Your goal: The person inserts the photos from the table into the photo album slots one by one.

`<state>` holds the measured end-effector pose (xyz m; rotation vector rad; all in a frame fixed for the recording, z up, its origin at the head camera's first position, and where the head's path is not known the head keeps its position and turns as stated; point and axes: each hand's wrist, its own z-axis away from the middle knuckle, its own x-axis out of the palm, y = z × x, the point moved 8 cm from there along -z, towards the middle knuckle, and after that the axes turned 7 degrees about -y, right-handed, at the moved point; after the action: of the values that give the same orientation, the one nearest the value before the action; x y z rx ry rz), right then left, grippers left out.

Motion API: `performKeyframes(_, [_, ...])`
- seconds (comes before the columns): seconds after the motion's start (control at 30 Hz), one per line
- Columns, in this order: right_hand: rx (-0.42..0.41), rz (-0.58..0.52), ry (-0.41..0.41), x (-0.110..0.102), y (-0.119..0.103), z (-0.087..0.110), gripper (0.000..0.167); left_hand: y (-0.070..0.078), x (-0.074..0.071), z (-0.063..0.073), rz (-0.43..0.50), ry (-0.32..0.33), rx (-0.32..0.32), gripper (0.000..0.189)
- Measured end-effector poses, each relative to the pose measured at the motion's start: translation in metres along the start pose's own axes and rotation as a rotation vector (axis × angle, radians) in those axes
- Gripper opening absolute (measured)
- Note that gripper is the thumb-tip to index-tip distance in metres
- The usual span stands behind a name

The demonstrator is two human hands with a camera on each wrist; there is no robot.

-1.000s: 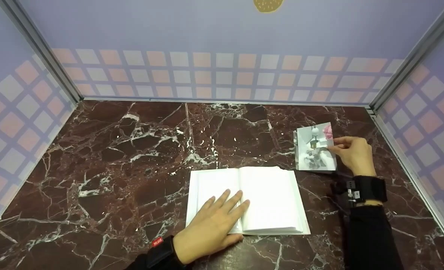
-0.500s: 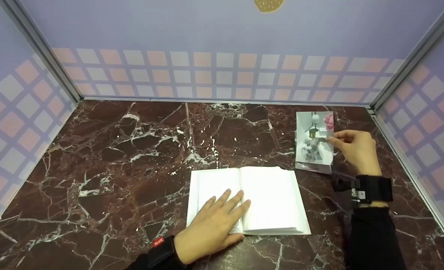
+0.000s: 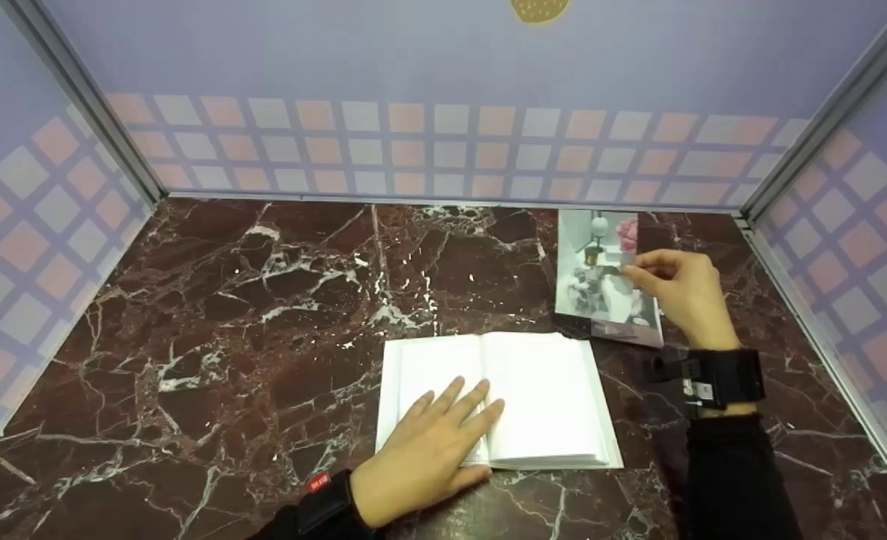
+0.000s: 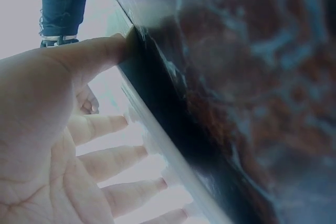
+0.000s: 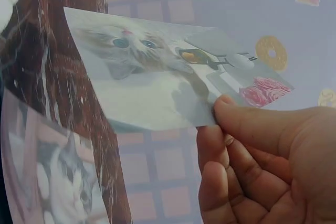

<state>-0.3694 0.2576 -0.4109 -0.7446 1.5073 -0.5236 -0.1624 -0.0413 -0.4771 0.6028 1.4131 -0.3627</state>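
An open book with white pages (image 3: pixel 540 397) lies on the table. My left hand (image 3: pixel 432 454) rests on its left page near the spine, fingers straight and spread. In the left wrist view the thumb (image 4: pixel 100 53) reaches to the book's lower edge. My right hand (image 3: pixel 683 289) pinches a photo card (image 3: pixel 593 277) by its right edge, between thumb and index finger. The right wrist view shows a kitten and pink roses on that photo card (image 5: pixel 152 77). Beneath it, another photo (image 5: pixel 63 177) with a grey-and-white cat lies on the table, partly covered in the head view.
Dark red marble with white veins covers the table (image 3: pixel 226 337). A lilac back wall (image 3: pixel 413 67) with pink and white squares stands at the far edge, and similar side walls (image 3: pixel 855 217) close off left and right.
My right hand has lifted the kitten photo card off the other photo, first up and away, then to the left. The left hand has stayed on the book.
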Motion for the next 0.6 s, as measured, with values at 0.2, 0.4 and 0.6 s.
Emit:
performKeyframes(0.2, [-0.026, -0.064, -0.064, 0.021, -0.014, -0.003, 0.028, -0.008, -0.003, 0.000, 0.035, -0.015, -0.039, 0.072])
performKeyframes(0.4, [-0.052, -0.126, -0.143, 0.044, -0.029, -0.006, 0.027, -0.023, -0.006, 0.000, -0.007, 0.035, -0.155, 0.069])
performKeyframes(0.6, [-0.080, -0.172, -0.206, 0.068, -0.043, -0.012, 0.022, -0.032, -0.007, -0.001, -0.004, 0.068, -0.206, 0.070])
